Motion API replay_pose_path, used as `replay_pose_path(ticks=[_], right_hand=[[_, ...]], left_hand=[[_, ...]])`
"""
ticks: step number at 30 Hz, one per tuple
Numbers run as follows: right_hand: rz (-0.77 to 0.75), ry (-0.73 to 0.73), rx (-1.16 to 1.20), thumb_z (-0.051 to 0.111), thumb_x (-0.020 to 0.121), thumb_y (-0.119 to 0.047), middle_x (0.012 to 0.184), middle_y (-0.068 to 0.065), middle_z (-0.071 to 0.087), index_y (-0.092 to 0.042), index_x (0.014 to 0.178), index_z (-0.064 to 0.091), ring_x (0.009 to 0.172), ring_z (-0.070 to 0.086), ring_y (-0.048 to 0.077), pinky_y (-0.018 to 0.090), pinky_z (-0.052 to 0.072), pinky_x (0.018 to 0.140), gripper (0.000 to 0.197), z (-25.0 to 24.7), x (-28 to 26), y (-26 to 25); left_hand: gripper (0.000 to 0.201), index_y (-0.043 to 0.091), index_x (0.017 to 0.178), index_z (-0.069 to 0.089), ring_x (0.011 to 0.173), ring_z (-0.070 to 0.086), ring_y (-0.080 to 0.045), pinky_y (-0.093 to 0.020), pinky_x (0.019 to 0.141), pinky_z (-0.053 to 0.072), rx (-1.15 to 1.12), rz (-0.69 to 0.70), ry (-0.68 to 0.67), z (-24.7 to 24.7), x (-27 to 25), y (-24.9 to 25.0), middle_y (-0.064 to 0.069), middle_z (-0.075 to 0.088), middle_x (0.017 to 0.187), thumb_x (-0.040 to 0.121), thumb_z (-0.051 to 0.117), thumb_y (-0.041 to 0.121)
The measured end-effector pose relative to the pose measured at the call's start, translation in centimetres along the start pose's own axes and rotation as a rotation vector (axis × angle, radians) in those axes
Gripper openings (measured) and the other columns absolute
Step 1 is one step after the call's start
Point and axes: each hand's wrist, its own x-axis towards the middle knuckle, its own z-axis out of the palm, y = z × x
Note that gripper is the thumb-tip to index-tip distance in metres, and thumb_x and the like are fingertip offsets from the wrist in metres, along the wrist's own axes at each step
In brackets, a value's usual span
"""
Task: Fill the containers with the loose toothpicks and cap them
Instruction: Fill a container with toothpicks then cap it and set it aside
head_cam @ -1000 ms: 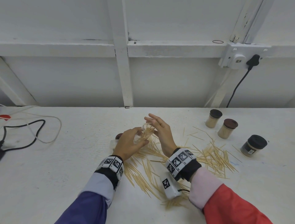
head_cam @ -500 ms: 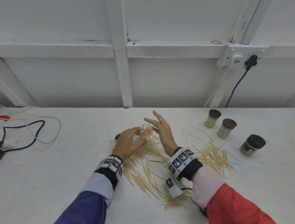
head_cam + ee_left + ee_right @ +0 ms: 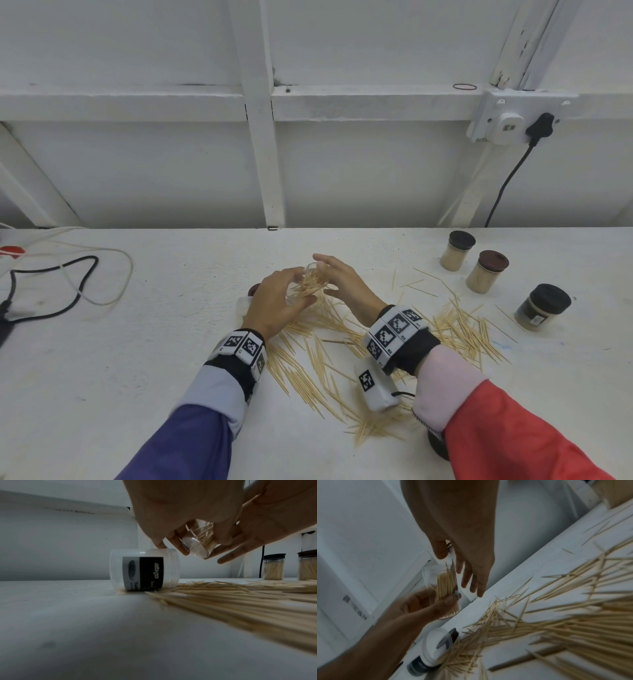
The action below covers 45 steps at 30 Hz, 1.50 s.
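Above the loose toothpicks [image 3: 329, 346] on the white table [image 3: 137, 342], a clear container [image 3: 199, 543] is gripped in the curled fingers of the left hand [image 3: 277, 305], tilted and part-filled with toothpicks. The right hand [image 3: 346, 284] is held just beside the container's mouth, fingers straight and spread, nothing gripped.

Only from the left wrist is the container's clear base seen, along with a second clear container [image 3: 145, 570] with a black-and-grey label, lying on its side just left of the toothpicks. From the right wrist, toothpick tips are seen standing out past the held container's rim, and a dark cap [image 3: 453, 634] is noted touching the lying container. In the head view that container is mostly hidden behind the left hand.

Counted: three capped containers [image 3: 486, 275] filled with toothpicks, well right of the pile; one held; one lying. Loose toothpicks too many to count.

Surface rough and white. Behind it, a white panelled wall [image 3: 171, 154] with a socket [image 3: 510, 120] and black plug lead; cables [image 3: 68, 281] noted far left of the pile.
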Motion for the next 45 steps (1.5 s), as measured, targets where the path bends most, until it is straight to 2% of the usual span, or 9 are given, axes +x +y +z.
replay_pose_path(ticks=[6,10,15,18,24,30,34,40,45], right_hand=[[0.027,-0.013,0.033,0.048,0.101,-0.027,0.109,0.006,0.063,-0.014,0.128,0.058,0.093,0.061,0.018,0.042,0.052,0.091,0.031,-0.3,-0.3,-1.1],[-0.008,-0.076,-0.009,0.071,0.088,-0.027,0.104,0.012,0.067,-0.009,0.115,0.063,0.089,0.069,0.022,0.039,0.060,0.075,0.034,-0.4,-0.5,-1.5],[-0.089,0.130,-0.244,0.077,0.078,-0.011,0.099,0.012,0.068,-0.007,0.109,0.066,0.088,0.070,0.026,0.038,0.060,0.079,0.034,-1.1,0.2,-1.3],[-0.046,0.056,-0.199,0.077,0.076,-0.005,0.104,0.013,0.068,-0.006,0.110,0.066,0.093,0.069,0.025,0.032,0.060,0.077,0.035,-1.7,0.1,-1.1],[-0.015,0.007,-0.122,0.079,0.076,-0.004,0.109,0.016,0.066,-0.008,0.113,0.064,0.097,0.068,0.025,0.034,0.060,0.082,0.040,-2.3,-0.6,-0.7],[0.079,-0.139,-0.088,0.077,0.082,-0.015,0.118,0.019,0.063,-0.010,0.127,0.055,0.098,0.069,0.024,0.031,0.059,0.078,0.051,-3.8,-1.4,-0.9],[0.247,-0.124,-0.384,0.067,0.089,-0.041,0.120,0.007,0.061,-0.015,0.130,0.051,0.102,0.064,0.023,0.033,0.058,0.079,0.051,-7.7,-1.7,-1.6],[0.399,0.212,-0.903,0.062,0.092,-0.035,0.143,0.008,0.044,-0.013,0.138,0.045,0.127,0.045,0.027,0.034,0.040,0.096,0.053,-16.5,-2.6,-0.2],[0.596,0.296,-1.111,0.056,0.090,-0.036,0.131,0.013,0.050,-0.016,0.129,0.042,0.114,0.053,0.033,0.042,0.047,0.094,0.046,-19.7,-4.6,2.6]], left_hand=[[0.051,0.020,0.127,0.058,0.104,0.053,-0.009,-0.035,0.093,0.044,0.002,0.028,0.034,0.1,0.1,-0.4,0.012,0.060,0.111,0.082,0.077,0.033],[0.050,0.022,0.127,0.057,0.107,0.051,-0.010,-0.042,0.096,0.045,0.021,0.056,0.048,0.2,0.2,-0.6,0.013,0.059,0.112,0.082,0.075,0.037],[0.078,0.023,0.145,0.040,0.129,0.042,-0.011,-0.031,0.107,0.035,0.037,0.140,0.051,0.1,0.3,-1.1,0.005,0.048,0.143,0.079,0.065,0.057],[0.084,0.021,0.148,0.036,0.135,0.037,-0.015,-0.035,0.110,0.034,0.063,0.166,0.053,0.1,0.4,-1.3,0.002,0.042,0.149,0.078,0.073,0.050],[0.070,0.022,0.139,0.048,0.129,0.043,-0.012,-0.035,0.108,0.036,0.086,0.226,0.032,0.3,0.5,-1.4,0.004,0.052,0.140,0.080,0.066,0.054],[0.064,0.027,0.129,0.059,0.106,0.048,0.001,-0.032,0.100,0.037,0.056,0.204,-0.026,0.2,0.1,-1.0,0.020,0.058,0.114,0.076,0.060,0.062],[0.060,0.026,0.127,0.059,0.104,0.050,-0.002,-0.029,0.096,0.038,0.031,0.113,-0.064,0.3,0.1,-1.0,0.023,0.058,0.106,0.077,0.072,0.056],[0.051,0.026,0.122,0.060,0.103,0.054,-0.006,-0.028,0.092,0.040,0.022,0.028,-0.068,0.2,0.1,-0.4,0.027,0.055,0.098,0.078,0.076,0.046],[0.051,0.028,0.120,0.060,0.102,0.054,-0.003,-0.020,0.087,0.037,0.015,0.011,-0.056,0.2,0.1,-0.5,0.029,0.057,0.099,0.076,0.077,0.048]])
